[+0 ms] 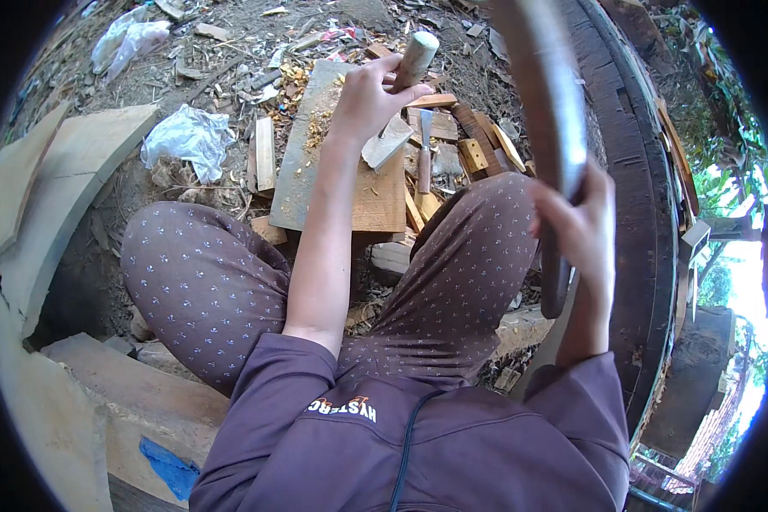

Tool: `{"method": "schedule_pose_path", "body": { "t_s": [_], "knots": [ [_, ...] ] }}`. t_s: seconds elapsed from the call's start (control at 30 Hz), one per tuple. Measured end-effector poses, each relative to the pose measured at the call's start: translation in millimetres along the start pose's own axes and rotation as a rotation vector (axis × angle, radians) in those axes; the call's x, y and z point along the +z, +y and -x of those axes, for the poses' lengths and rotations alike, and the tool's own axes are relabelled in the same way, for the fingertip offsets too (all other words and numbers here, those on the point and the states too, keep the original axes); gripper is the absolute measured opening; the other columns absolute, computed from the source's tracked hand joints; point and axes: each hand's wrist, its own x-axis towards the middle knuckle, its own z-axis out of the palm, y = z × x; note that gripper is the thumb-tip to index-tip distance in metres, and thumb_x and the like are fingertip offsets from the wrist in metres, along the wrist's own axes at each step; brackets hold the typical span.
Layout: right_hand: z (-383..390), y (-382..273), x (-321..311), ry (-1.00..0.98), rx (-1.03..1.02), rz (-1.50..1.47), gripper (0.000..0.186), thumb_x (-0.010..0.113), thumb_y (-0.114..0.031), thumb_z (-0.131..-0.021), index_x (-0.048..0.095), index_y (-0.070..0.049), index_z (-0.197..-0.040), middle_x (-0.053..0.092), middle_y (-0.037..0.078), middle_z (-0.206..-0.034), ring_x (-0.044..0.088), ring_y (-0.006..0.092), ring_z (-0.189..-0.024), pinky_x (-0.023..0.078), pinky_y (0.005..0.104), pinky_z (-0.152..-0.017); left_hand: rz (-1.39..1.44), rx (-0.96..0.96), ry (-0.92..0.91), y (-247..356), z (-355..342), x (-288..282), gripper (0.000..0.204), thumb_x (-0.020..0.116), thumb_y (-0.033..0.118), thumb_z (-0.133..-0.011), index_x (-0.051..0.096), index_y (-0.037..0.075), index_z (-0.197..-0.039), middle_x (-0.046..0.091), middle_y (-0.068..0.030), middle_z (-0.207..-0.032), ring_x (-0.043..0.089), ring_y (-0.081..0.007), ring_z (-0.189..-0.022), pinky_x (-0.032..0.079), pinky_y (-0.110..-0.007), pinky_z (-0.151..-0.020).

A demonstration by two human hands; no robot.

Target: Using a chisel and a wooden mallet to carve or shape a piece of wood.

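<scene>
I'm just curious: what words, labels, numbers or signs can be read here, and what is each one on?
White and orange print: on the chest of the purple shirt; its words are not copied here.
Chisel in the left hand: no writing can be made out.
Long tool in the right hand: too blurred to tell.

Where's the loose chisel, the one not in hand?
Head view, upper middle: the loose chisel lies among wood scraps, just right of the wooden block.
</scene>
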Motion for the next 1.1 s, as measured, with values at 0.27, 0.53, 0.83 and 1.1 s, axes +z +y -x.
{"method": "schedule_pose_path", "body": {
  "t_s": [0.27,0.53,0.83,1.1],
  "knots": [
    [4,-32,-25,0.101,-0.079,-0.029,0.036,0.073,-0.012,-0.072,0.061,0.005,-0.101,0.061,0.004,-0.067,0.055,0.0092,-0.048,0.044,0.0229,-0.045,-0.003,0.032,0.008,-1,-4,7,0.050,0.082,0.035,-0.074,0.067,0.003,-0.110,0.072,-0.0132,-0.090,0.071,-0.0210,-0.086,0.059,-0.034,-0.078],
    [-12,6,9,-0.151,-0.006,0.146,0.044,0.070,-0.018,-0.075,0.061,0.003,-0.112,0.063,0.009,-0.068,0.060,0.0118,-0.050,0.048,0.0272,-0.047,-0.006,-0.019,-0.034,-2,2,3,0.055,0.081,0.037,-0.074,0.065,0.005,-0.115,0.072,-0.0132,-0.095,0.071,-0.0232,-0.087,0.058,-0.036,-0.081],
    [3,-7,6,0.187,-0.112,0.067,0.046,0.074,-0.019,-0.074,0.061,0.005,-0.112,0.065,0.010,-0.077,0.061,0.0124,-0.055,0.052,0.0270,-0.053,-0.034,0.044,0.002,-6,-3,0,0.053,0.081,0.038,-0.074,0.066,0.002,-0.111,0.072,-0.0151,-0.093,0.072,-0.0228,-0.086,0.059,-0.035,-0.076],
    [1,-8,9,0.065,-0.137,0.244,0.046,0.073,-0.020,-0.073,0.062,0.003,-0.111,0.067,0.012,-0.074,0.065,0.0157,-0.062,0.051,0.0312,-0.060,-0.041,0.032,-0.007,-9,0,3,0.053,0.081,0.037,-0.074,0.066,0.002,-0.111,0.072,-0.0156,-0.093,0.072,-0.0230,-0.085,0.058,-0.033,-0.077]
  ]
}}
